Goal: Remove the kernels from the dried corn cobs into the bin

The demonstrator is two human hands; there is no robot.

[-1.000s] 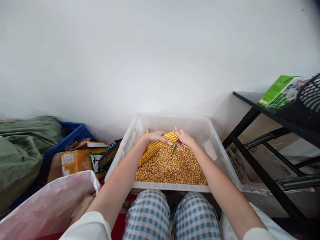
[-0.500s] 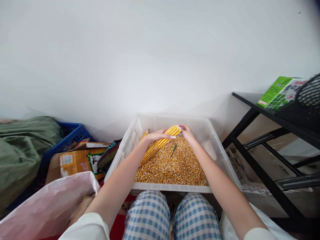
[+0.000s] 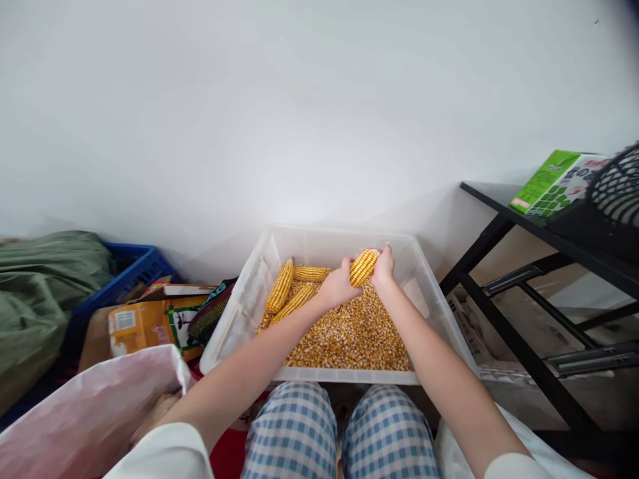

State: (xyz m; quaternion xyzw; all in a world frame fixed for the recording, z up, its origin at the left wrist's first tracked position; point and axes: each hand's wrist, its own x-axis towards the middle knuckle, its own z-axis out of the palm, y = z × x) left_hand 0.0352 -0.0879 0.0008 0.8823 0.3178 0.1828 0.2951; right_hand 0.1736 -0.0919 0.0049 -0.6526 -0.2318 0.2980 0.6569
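Note:
Between my two hands is a yellow corn cob [image 3: 364, 267], tilted, its kernels on. My left hand [image 3: 340, 286] wraps round its near left side. At its far right end, my right hand [image 3: 383, 266] grips it with the fingers closed. The cob is above loose corn kernels [image 3: 354, 339] that cover the floor of a clear plastic bin [image 3: 417, 378]. Several more cobs lie at the bin's left side, among them an upright-leaning cob [image 3: 280, 286] and a cob [image 3: 312, 273] along the back. My left forearm hides part of the kernels.
At right stands a black metal-framed table [image 3: 519, 229] with a green-and-white box [image 3: 554, 183] and a black fan [image 3: 619, 183] on it. Left of the bin are an orange packet [image 3: 137, 326], a blue crate [image 3: 137, 266] and a white sack [image 3: 100, 406].
The held cob has moved to the right and turned, its end pointing more toward me. My left hand has moved right with it, uncovering the cobs at the bin's left.

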